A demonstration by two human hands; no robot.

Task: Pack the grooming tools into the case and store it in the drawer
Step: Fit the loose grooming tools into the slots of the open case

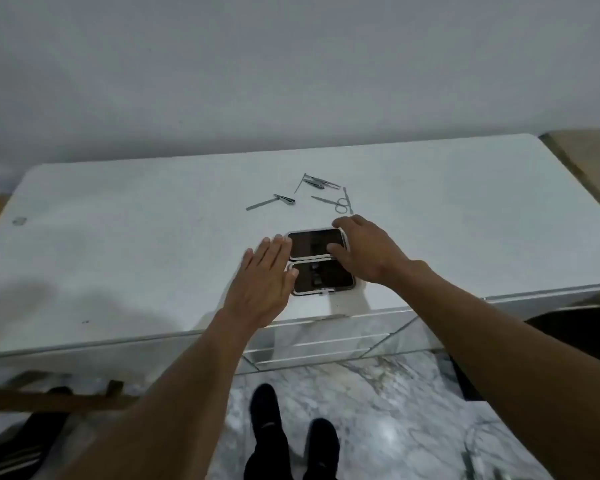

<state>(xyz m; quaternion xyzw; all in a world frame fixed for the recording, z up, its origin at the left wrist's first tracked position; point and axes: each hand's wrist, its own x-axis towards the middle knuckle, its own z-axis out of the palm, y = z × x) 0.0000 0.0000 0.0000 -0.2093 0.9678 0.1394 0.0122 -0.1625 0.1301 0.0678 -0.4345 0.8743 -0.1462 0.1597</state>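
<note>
Open case (321, 263) — between both hands' fingers

A white worktop (125, 244) with rounded far corners runs wide across the view, set against a plain pale wall. Its front face is mirrored and reflects the marbled floor.

Near the front edge, about the middle, a case (321, 261) lies open flat, both dark-lined halves facing up, each rimmed in a light trim, one half behind the other.

Farther back several loose metal grooming tools lie apart from the case. A nail clipper (284, 199) with its lever swung out lies to the left. A second clipper (314, 182) lies behind it, among thin tools too small to name. Small scissors (341, 202) lie to the right.

Far to the left, a small grey mark or object (19, 221) sits near the worktop's edge; which it is cannot be told.
</note>
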